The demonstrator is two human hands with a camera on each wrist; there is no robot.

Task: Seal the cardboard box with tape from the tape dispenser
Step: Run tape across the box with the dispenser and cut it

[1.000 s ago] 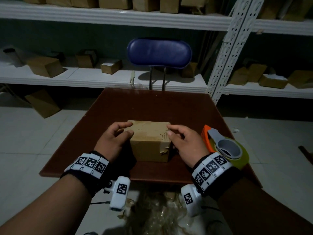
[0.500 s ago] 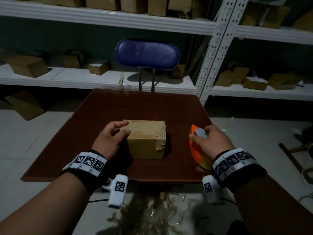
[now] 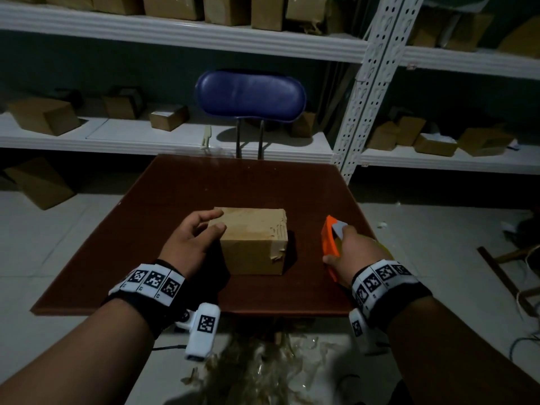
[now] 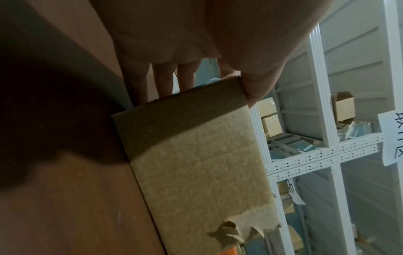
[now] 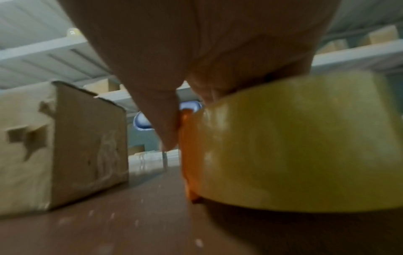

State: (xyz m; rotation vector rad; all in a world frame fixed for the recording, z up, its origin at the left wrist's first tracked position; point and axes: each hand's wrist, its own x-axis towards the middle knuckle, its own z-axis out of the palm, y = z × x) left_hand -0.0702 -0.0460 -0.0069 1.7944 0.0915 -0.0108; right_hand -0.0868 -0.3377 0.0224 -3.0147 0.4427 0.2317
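Observation:
A small cardboard box (image 3: 254, 241) stands in the middle of the brown table (image 3: 181, 200), with torn brown tape on its near right corner. My left hand (image 3: 194, 239) grips its left end, thumb on the near side and fingers curled over the far edge (image 4: 165, 82). The box (image 4: 191, 163) fills the left wrist view. To the right lies the orange tape dispenser (image 3: 330, 244) with its yellowish tape roll (image 5: 294, 138). My right hand (image 3: 355, 249) lies over the dispenser and grips it, thumb against the orange frame (image 5: 185, 146). The box (image 5: 59, 141) sits a short gap to the left.
A blue chair (image 3: 250, 95) stands behind the table. White shelves (image 3: 181, 33) with several cardboard boxes line the back wall. Crumpled tape scraps (image 3: 263, 366) lie on the floor below the table's near edge. The far half of the table holds nothing.
My right hand left the box's right side, moved right and closed over the tape dispenser. The left hand stayed on the box.

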